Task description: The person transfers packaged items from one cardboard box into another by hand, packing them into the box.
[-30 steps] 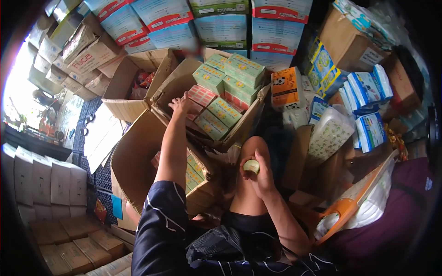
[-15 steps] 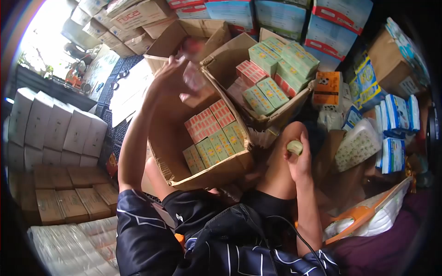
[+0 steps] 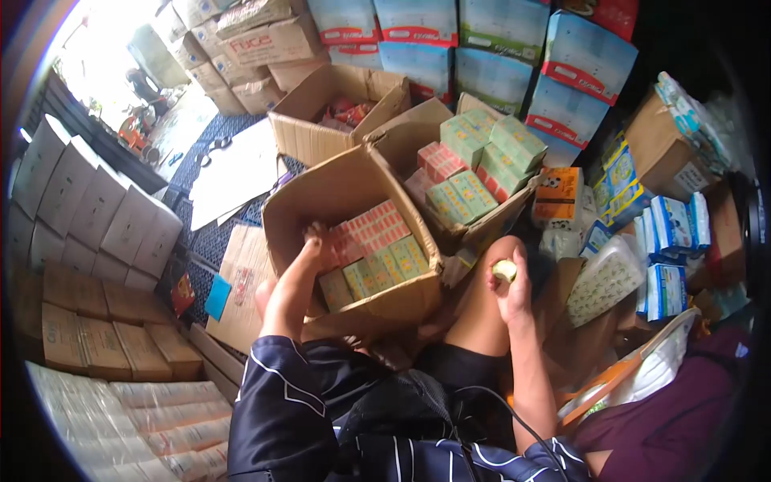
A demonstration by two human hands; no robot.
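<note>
My left hand point(image 3: 317, 241) reaches down into the nearest cardboard box point(image 3: 293, 197), beside a block of small red-and-white packs point(image 3: 369, 230). Its fingers are partly hidden, so their grip is unclear. Rows of green-and-yellow packs point(image 3: 388, 266) fill the near side of that box. My right hand point(image 3: 516, 293) rests by my bent knee, its fingers closed round a small, pale yellow-green roundish thing point(image 3: 504, 271), whose kind I cannot make out.
Behind, a second box point(image 3: 405, 132) holds green and red packs point(image 3: 466, 197), and a third box point(image 3: 309, 140) holds reddish items. Stacked cartons point(image 3: 96, 193) stand left, blue-and-red cartons point(image 3: 418, 64) at the back. Blue-and-white packets point(image 3: 675, 225) and an orange pack point(image 3: 557, 195) lie right.
My left hand has come down from above the far box, where blurred pinkish-red items were, into the nearest box. My right hand keeps its grip. The view has shifted slightly.
</note>
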